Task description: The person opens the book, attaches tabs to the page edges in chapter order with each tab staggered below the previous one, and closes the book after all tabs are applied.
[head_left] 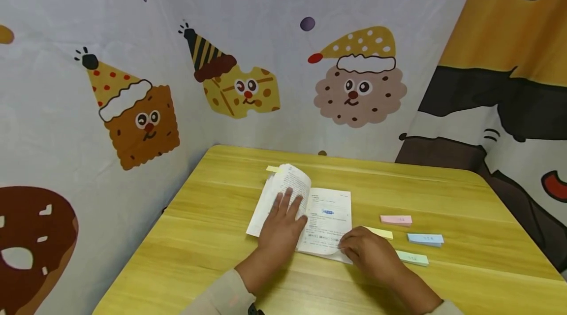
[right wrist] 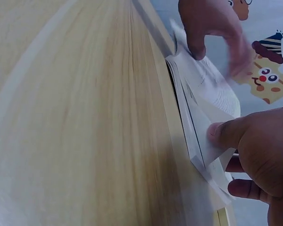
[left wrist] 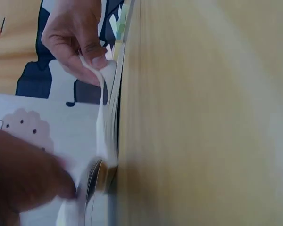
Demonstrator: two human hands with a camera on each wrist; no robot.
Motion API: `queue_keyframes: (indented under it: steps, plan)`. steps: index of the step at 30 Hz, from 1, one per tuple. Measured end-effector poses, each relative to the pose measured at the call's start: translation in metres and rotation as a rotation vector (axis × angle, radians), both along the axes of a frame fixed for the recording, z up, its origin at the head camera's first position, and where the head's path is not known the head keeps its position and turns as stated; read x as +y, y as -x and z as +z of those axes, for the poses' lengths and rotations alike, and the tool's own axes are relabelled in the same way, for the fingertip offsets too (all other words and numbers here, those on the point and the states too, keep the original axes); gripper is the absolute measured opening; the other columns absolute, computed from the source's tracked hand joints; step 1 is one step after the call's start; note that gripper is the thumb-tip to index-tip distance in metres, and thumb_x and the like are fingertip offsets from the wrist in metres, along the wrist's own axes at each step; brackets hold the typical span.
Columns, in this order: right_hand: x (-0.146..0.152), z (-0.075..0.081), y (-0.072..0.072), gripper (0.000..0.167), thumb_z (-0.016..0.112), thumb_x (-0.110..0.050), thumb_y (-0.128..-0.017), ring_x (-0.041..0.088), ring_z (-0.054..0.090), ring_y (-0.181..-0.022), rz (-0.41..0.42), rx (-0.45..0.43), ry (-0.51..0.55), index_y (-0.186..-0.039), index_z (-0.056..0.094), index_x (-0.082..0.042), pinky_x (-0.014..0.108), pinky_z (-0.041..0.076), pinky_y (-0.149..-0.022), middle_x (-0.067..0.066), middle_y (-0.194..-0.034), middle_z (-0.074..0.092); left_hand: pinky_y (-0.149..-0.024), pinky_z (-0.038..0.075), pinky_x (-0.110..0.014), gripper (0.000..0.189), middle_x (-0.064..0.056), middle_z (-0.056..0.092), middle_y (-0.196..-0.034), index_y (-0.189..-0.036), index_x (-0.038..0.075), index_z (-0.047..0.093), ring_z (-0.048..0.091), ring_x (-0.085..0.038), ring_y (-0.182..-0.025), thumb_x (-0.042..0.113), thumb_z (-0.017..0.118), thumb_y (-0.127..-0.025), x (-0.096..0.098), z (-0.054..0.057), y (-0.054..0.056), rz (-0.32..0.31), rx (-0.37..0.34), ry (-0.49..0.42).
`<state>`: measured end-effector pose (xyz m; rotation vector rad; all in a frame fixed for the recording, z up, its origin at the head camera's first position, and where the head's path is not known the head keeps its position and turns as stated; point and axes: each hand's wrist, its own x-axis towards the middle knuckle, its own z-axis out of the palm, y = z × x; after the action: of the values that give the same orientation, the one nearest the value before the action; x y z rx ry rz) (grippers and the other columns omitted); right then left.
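Note:
An open book (head_left: 329, 201) with printed pages lies on the wooden table. My left hand (head_left: 281, 226) rests with spread fingers on its left pages, which bulge up near the spine. At the lower right corner, my right hand (head_left: 372, 256) pinches a page between thumb and fingers; the right wrist view shows the thumb (right wrist: 219, 133) on the lifted, bent page. In the left wrist view that page (left wrist: 100, 106) curves up toward the right hand (left wrist: 75, 40). A yellow sticky tab (head_left: 272, 169) sticks out at the top left of the book.
Right of the book lie sticky-note strips: pink (head_left: 396, 220), yellow (head_left: 380, 233), blue (head_left: 425, 239) and green (head_left: 413, 258). The right hand partly covers the yellow and green ones. A cartoon-printed cloth (head_left: 283, 138) hangs behind the wooden table (head_left: 186, 256).

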<state>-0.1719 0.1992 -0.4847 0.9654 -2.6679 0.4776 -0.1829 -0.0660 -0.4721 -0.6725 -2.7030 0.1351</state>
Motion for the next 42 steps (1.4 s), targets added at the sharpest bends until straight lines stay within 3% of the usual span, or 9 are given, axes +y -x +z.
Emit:
queue_keyframes:
  steps: [3, 8, 14, 18, 22, 27, 32, 38, 42]
  plan:
    - [0.000, 0.000, 0.000, 0.015, 0.087, -0.011, -0.080, 0.009, 0.064, -0.099, 0.003, 0.002, 0.007, -0.089, 0.082, -0.022, 0.031, 0.057, -0.080, -0.016, -0.100, 0.069, -0.117, 0.031, -0.040, 0.018, 0.001, 0.061, -0.136, -0.112, 0.021, 0.074, 0.045, -0.027, -0.141, 0.028, 0.072, -0.096, 0.000, -0.001, 0.000, -0.103, -0.080, -0.008]
    - [0.000, 0.002, 0.001, 0.015, 0.087, -0.010, -0.081, 0.009, 0.063, -0.100, 0.018, 0.029, 0.014, -0.090, 0.081, -0.021, 0.032, 0.057, -0.080, -0.017, -0.101, 0.069, -0.111, 0.038, -0.044, 0.054, -0.001, 0.061, -0.131, -0.110, 0.020, 0.075, 0.048, -0.028, -0.134, 0.068, 0.068, -0.087, 0.001, -0.002, -0.001, -0.105, -0.196, -0.088]
    - [0.000, 0.002, -0.001, 0.038, 0.088, -0.016, -0.082, 0.016, 0.063, -0.107, -0.049, 0.070, 0.046, -0.117, 0.074, -0.016, 0.033, 0.057, -0.077, -0.006, -0.119, 0.067, -0.108, 0.041, -0.044, 0.033, 0.000, 0.062, -0.130, -0.091, 0.026, 0.080, 0.049, -0.027, -0.130, 0.056, 0.067, -0.094, 0.000, -0.004, 0.000, -0.112, -0.171, -0.088]
    - [0.000, 0.002, -0.003, 0.080, 0.092, -0.020, -0.078, 0.024, 0.066, -0.101, -0.102, 0.097, 0.119, -0.147, 0.052, -0.015, 0.028, 0.055, -0.063, 0.009, -0.142, 0.051, -0.106, 0.042, -0.045, 0.029, -0.002, 0.065, -0.126, -0.115, 0.016, 0.073, 0.054, -0.028, -0.126, 0.039, 0.061, -0.100, 0.001, -0.005, 0.001, -0.115, -0.129, -0.112]
    - [0.001, 0.002, -0.002, 0.050, 0.090, -0.013, -0.078, 0.021, 0.065, -0.103, -0.007, 0.146, 0.096, -0.125, 0.072, -0.014, 0.031, 0.057, -0.069, 0.004, -0.130, 0.062, -0.096, 0.051, -0.042, 0.068, -0.010, 0.068, -0.120, -0.156, 0.006, 0.036, 0.063, -0.028, -0.113, 0.034, 0.061, -0.100, 0.003, -0.006, 0.001, -0.053, -0.098, -0.249]
    - [0.001, -0.001, -0.003, 0.009, 0.079, -0.014, -0.090, 0.009, 0.064, -0.099, 0.019, 0.090, 0.009, -0.098, 0.076, -0.018, 0.034, 0.056, -0.081, -0.011, -0.103, 0.069, -0.083, 0.057, -0.043, 0.097, -0.024, 0.052, -0.137, -0.163, 0.008, 0.013, 0.061, -0.037, -0.115, 0.033, 0.075, -0.094, 0.002, -0.009, 0.001, 0.085, 0.075, -0.449]
    - [0.000, -0.002, -0.004, 0.006, 0.075, -0.020, -0.094, 0.005, 0.061, -0.090, -0.037, 0.028, -0.006, -0.090, 0.072, -0.023, 0.032, 0.055, -0.075, -0.016, -0.093, 0.065, -0.118, 0.022, -0.059, 0.075, -0.024, 0.028, -0.159, -0.152, 0.022, 0.049, 0.017, -0.049, -0.150, 0.014, 0.082, -0.085, -0.002, -0.002, 0.004, 0.131, 0.153, -0.238]
    - [0.001, -0.003, -0.003, 0.013, 0.082, -0.019, -0.088, 0.004, 0.060, -0.087, -0.028, 0.068, 0.010, -0.086, 0.070, -0.024, 0.028, 0.053, -0.069, -0.017, -0.089, 0.064, -0.117, 0.032, -0.040, 0.014, 0.001, 0.065, -0.130, -0.101, 0.021, 0.077, 0.049, -0.027, -0.138, 0.011, 0.071, -0.093, 0.000, 0.002, 0.001, -0.136, -0.005, -0.017]
    - [0.001, -0.004, -0.002, 0.017, 0.085, -0.019, -0.085, 0.003, 0.060, -0.086, -0.008, 0.124, 0.019, -0.085, 0.068, -0.024, 0.028, 0.053, -0.068, -0.017, -0.089, 0.063, -0.112, 0.038, -0.040, 0.018, 0.001, 0.067, -0.119, -0.093, 0.019, 0.078, 0.055, -0.026, -0.127, 0.036, 0.072, -0.094, 0.001, -0.002, -0.001, -0.153, -0.114, -0.064]
